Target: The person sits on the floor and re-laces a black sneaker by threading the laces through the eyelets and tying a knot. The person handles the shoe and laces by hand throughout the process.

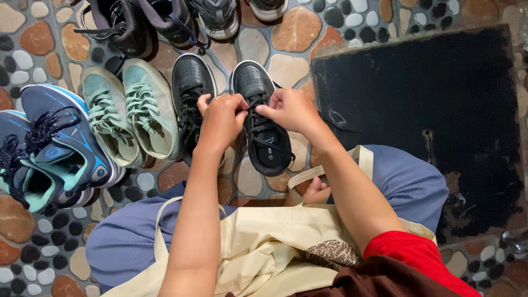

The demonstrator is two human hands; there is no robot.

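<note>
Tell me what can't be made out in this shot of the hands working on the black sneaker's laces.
Head view only:
- Lace ends on the right black sneaker: covered by the left hand and right hand.
- Left black sneaker: heel hidden behind the left forearm.
- Dark shoes at top: cut off by the frame edge.
- Cream tote bag: contents hidden by its folds and the arms.
</note>
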